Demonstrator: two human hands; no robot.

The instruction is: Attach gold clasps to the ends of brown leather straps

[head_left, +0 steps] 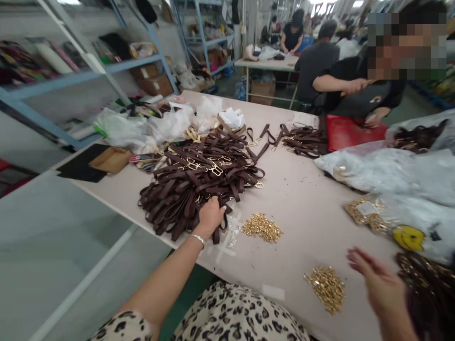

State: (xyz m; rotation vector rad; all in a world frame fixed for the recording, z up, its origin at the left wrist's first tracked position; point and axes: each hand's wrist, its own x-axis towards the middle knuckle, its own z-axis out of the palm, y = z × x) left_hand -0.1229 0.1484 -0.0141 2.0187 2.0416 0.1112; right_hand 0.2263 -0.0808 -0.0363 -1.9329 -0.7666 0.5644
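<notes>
My left hand [210,215] reaches into the near edge of a big pile of dark brown leather straps [199,182] with gold clasps; its fingers are curled round a strap. A silver bracelet sits on that wrist. My right hand [373,282] hovers above the table [302,199] at the lower right, fingers stretched out, holding nothing. Two small heaps of gold metal fittings lie between my hands, one [262,227] near the strap pile and one [326,287] close to my right hand.
A second strap bundle [302,139], a red folder [350,132] and clear plastic bags [391,170] lie further back and right. A person in black sits across the table. White bags [170,123], blue shelving [81,71] and the table's left edge lie to the left.
</notes>
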